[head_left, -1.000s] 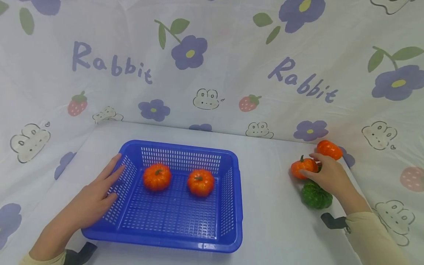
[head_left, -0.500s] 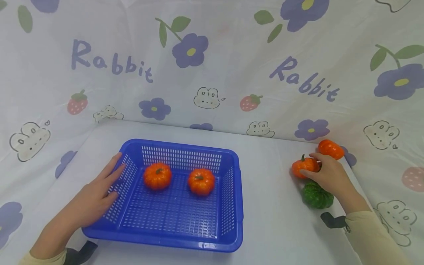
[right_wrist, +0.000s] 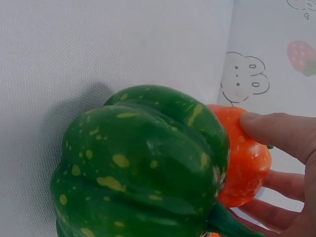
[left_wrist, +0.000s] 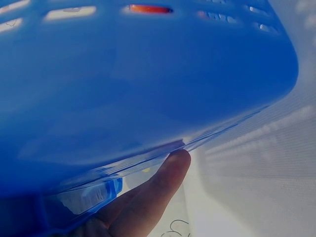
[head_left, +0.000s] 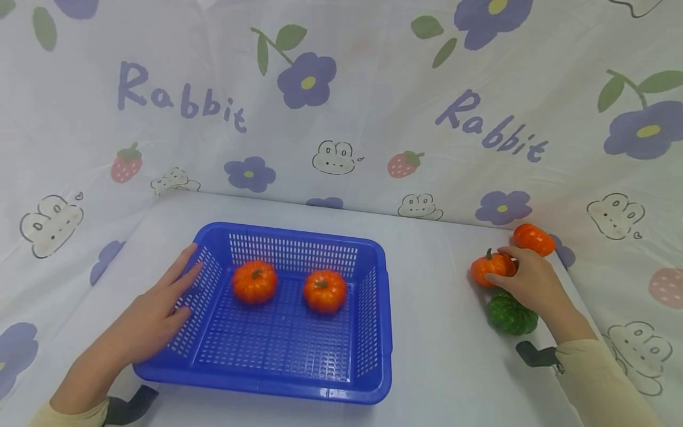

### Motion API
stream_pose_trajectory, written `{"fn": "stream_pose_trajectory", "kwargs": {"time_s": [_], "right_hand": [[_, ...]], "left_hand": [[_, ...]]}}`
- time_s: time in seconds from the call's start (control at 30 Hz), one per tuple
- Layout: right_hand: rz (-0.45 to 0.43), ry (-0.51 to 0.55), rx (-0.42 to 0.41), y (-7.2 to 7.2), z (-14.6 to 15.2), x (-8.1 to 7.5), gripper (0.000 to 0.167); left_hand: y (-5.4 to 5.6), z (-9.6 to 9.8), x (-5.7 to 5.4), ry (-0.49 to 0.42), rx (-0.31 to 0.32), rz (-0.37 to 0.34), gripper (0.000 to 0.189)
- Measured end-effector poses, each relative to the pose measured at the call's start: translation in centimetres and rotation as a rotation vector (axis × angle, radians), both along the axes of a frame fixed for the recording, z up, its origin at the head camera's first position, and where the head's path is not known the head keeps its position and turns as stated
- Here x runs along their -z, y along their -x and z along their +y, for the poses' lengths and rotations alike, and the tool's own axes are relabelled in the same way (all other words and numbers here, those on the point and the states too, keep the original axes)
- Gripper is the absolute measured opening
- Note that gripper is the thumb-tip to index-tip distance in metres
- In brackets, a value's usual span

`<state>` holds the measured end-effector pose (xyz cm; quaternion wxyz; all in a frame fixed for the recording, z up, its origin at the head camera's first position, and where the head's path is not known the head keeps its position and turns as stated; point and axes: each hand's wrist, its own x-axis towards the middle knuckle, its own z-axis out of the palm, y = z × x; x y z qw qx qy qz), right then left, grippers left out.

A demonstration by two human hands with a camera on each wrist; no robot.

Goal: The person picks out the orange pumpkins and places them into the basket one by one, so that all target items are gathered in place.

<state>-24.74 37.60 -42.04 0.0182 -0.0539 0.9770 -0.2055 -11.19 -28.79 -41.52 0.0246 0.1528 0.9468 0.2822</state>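
Observation:
My right hand [head_left: 530, 281] pinches a small orange pumpkin [head_left: 487, 271] with a green stem, at the right side of the table. In the right wrist view the thumb lies against its skin and other fingers reach its far side. A green, yellow-speckled pumpkin [right_wrist: 143, 158] sits just in front of it, partly covering it in that view. At the left, my left hand [head_left: 152, 323] rests on the side of a blue plastic basket [head_left: 261, 388], fingers mostly straight. One left finger [left_wrist: 165, 182] touches the basket's edge. Two orange pumpkins, one left [head_left: 255, 282] and one right [head_left: 325, 292], are inside.
Another orange pumpkin [head_left: 533, 239] lies at the table's back right corner, behind the right hand. The white table [head_left: 427, 308] runs between the basket and the pumpkins. A printed cloth [head_left: 368, 95] with rabbits and flowers hangs behind and around it.
The head view has shifted very slightly. Both hands stay in place, the right at the orange pumpkin and the left at the basket.

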Motion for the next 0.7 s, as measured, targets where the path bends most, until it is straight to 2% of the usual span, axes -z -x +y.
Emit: {"fn": "stream_pose_trajectory", "kwargs": {"time_s": [0.43, 0.7], "right_hand": [[0.034, 0.051, 0.006, -0.7, -0.4, -1.0, 0.076], [0.093, 0.067, -0.008, -1.3, -1.1, -1.9, 0.071]], "left_hand": [[-0.1, 0.1, -0.2, -0.005, -0.005, -0.006, 0.072], [-0.1, 0.2, -0.3, -0.001, -0.012, -0.007, 0.072]]}}
